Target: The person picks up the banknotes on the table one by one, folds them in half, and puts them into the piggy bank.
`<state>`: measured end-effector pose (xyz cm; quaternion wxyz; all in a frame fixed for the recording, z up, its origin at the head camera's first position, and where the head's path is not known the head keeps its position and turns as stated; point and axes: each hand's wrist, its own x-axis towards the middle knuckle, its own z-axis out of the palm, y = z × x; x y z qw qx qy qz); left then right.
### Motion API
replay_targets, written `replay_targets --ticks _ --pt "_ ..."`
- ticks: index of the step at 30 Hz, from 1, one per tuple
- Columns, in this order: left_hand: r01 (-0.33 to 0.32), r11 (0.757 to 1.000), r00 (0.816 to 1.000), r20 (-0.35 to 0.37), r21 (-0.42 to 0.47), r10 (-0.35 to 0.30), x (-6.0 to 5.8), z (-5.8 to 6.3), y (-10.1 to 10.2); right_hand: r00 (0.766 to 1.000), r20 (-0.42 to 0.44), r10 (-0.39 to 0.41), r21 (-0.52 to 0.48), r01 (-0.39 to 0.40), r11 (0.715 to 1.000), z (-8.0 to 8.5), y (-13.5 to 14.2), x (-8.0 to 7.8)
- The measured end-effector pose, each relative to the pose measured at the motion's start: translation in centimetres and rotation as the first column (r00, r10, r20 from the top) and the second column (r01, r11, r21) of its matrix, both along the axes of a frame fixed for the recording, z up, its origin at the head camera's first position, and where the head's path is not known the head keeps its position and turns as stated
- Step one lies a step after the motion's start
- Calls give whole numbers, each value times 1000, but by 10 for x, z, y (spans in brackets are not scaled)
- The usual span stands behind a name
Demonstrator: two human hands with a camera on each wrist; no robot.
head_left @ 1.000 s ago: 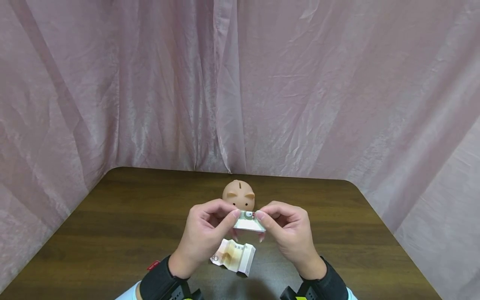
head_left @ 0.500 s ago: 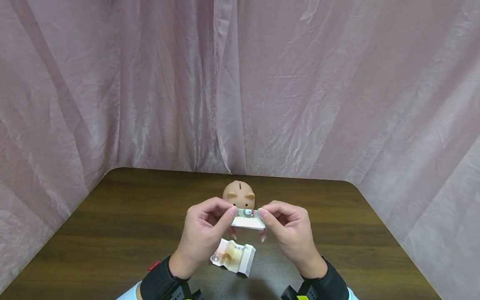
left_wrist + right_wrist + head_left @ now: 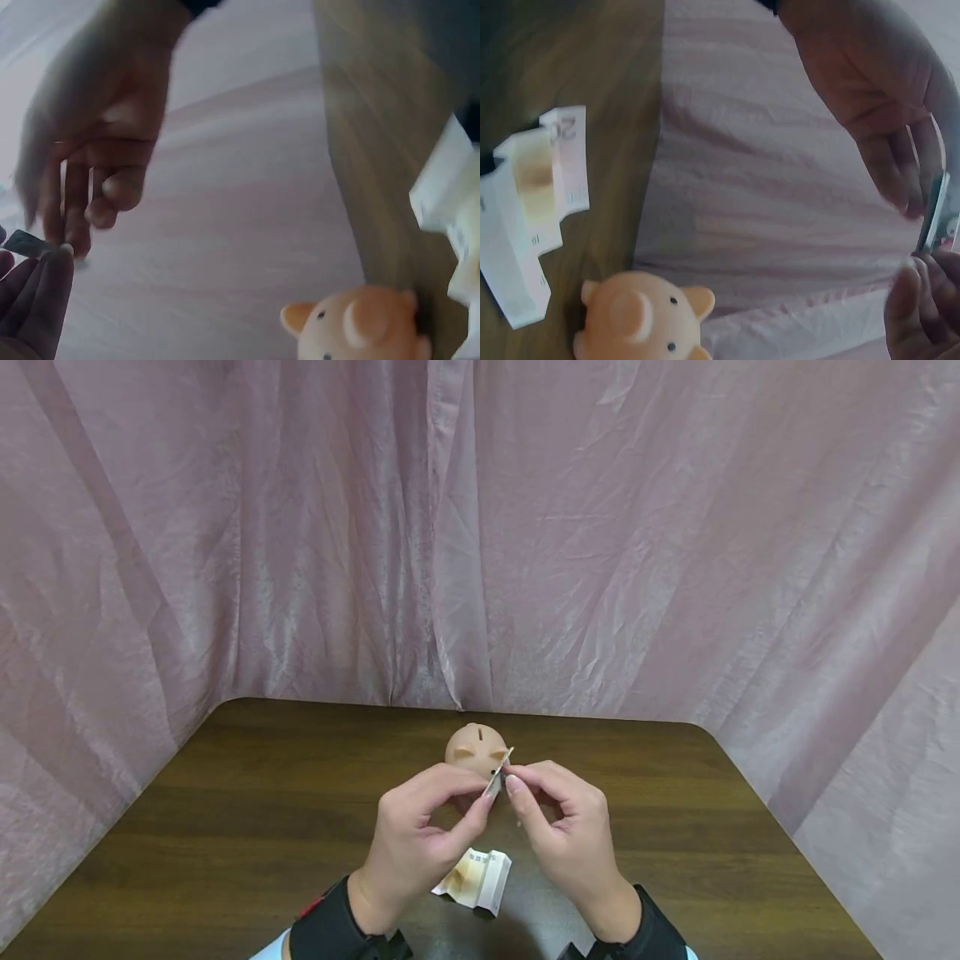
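Note:
A folded banknote, thin and turned nearly edge-on in the head view, is between my two hands in front of the piggy bank. My left hand pinches its near end between thumb and fingers. My right hand has its thumb and forefinger close together at the note's right side, the other fingers curled. The note shows as a greenish strip in the right wrist view, its lower end at the right fingertips. Below the hands lies a second, creased banknote, partly hidden by the left hand.
The peach piggy bank has a slot on top and also shows in the left wrist view as a pig face. A dark wooden table carries everything. Behind it hangs a pink curtain.
The folded banknote, earlier held broad side up between both hands, has been turned to a slanting, edge-on position. The hands have drawn closer together, the left one shifting right over part of the creased note.

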<state>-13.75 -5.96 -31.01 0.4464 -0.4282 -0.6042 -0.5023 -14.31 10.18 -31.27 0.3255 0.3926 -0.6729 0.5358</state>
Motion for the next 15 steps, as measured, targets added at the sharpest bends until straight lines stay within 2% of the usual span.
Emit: replay_targets --ticks 3,6,11,13,15 --pt "-69 996 989 -135 -51 62 0 3 2 991 31 132 3 -133 991 0 -4 3" --pt "-109 990 979 -182 -89 91 0 3 2 975 43 219 7 -219 976 0 -6 3" --pt "-101 988 984 -155 -116 82 0 3 0 942 155 297 -14 -298 954 0 -1 0" --pt "-92 991 991 -110 -97 81 1 3 -1 921 212 327 -33 -328 944 0 3 -1" --pt "-76 995 997 -28 -68 74 1 3 -2 902 251 352 -38 -354 935 0 6 -3"
